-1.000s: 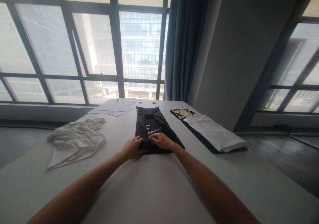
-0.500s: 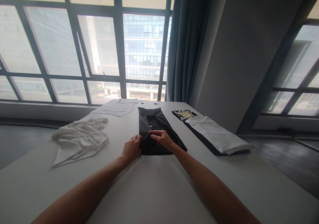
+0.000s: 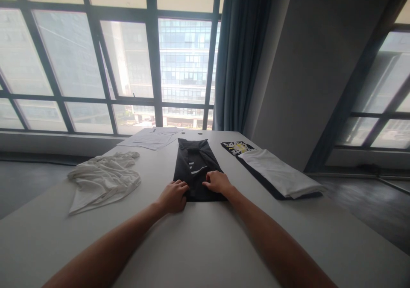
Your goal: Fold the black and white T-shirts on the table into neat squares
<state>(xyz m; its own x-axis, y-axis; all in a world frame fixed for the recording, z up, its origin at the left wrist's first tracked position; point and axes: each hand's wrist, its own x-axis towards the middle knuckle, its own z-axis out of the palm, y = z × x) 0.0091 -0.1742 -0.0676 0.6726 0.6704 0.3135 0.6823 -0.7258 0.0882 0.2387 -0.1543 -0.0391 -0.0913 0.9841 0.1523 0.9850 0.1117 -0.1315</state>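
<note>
A black shirt (image 3: 195, 155) lies partly folded into a long strip on the white table (image 3: 192, 241), with white print marks showing near its middle. At its near left edge, my left hand (image 3: 174, 195) is closed on the cloth with the fingers curled over it. My right hand (image 3: 218, 181) pinches the cloth on the near right part of the shirt. The fingertips of both hands are partly hidden by the knuckles and the dark fabric.
A crumpled white garment (image 3: 105, 179) lies to the left. Folded clothes are on the right: a white one (image 3: 282, 172) over dark cloth, beside a black, white and yellow patterned piece (image 3: 238, 147). Paper sheets (image 3: 150, 138) lie at the far left; a curtain (image 3: 237, 66) hangs behind.
My right hand has moved right and slightly nearer, pulling the cloth, and more white print shows. My left hand has shifted a little right and nearer along the shirt's edge.
</note>
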